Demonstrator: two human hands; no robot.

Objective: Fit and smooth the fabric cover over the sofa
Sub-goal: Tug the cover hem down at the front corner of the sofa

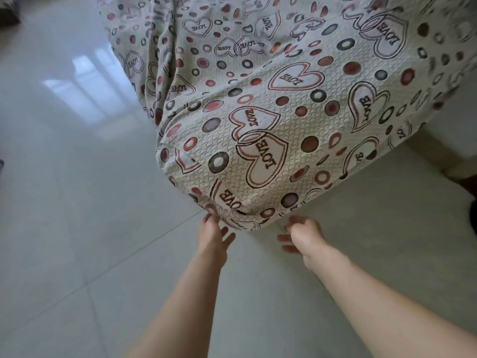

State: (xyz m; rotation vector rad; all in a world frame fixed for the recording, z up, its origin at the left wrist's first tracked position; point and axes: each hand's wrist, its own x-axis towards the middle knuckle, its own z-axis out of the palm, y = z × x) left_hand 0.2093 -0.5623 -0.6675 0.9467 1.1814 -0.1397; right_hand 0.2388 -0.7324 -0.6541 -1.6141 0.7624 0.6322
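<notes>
We look down at a cream stretchy fabric cover (296,104) printed with hearts that say LOVE and with red, pink and grey dots. It fills the picture from 12 o'clock to 3 o'clock and comes down to the middle. The cover is pulled tight over a rounded corner of the sofa (258,161). On the side near 11 o'clock the fabric hangs in long loose folds. The cover hides nearly all of the sofa. Only a small tan bit shows under the cover's edge near 3 o'clock, and we cannot tell what part it is.

Under everything is a shiny pale grey tiled floor (77,228). Bright window light shines on it at about 10 o'clock.

Two bare arms reach up from 6 o'clock. Our left hand (213,235) is at the bottom edge of the cover, right at the corner. Its top fingers touch the hem or slip under it, and its other fingers are spread out. We cannot tell if it grips the fabric. Our right hand (300,237) is just beside the corner, toward 5 o'clock. Its fingers are loosely curled and hold nothing. A little gap shows between it and the hem.
</notes>
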